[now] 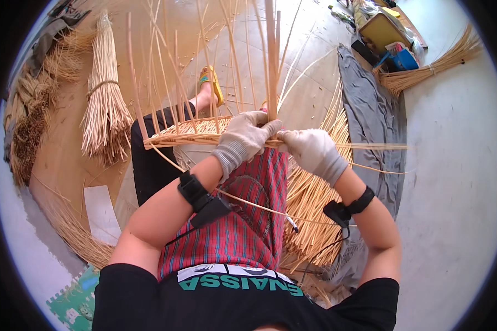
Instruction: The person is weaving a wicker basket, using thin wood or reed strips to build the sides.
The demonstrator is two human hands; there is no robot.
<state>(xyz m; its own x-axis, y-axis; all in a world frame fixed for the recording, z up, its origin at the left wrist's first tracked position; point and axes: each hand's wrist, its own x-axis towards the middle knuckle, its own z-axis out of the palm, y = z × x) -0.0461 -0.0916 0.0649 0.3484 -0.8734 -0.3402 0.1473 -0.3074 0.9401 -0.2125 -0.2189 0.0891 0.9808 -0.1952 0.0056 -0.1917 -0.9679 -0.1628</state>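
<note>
A half-woven wicker basket (196, 128) rests across my lap, with tall upright wicker stakes (271, 60) rising from its edge. My left hand (244, 137), in a pale knit glove, is closed around the basket's near edge beside the thick stakes. Close by on the right, my gloved right hand (312, 151) pinches wicker strands (378, 146) at the same edge; their loose ends stick out to the right. The right fingertips are partly hidden. One long thin strand (254, 205) runs from the basket's left end, under my left wrist and across the red checked cloth on my lap.
A tied wicker bundle (106, 110) lies on the floor at the far left. Loose wicker rods (315, 212) are spread on the right, beside a grey cloth (370, 110). Another bundle (433, 70) lies near a blue container (403, 57) at the far right.
</note>
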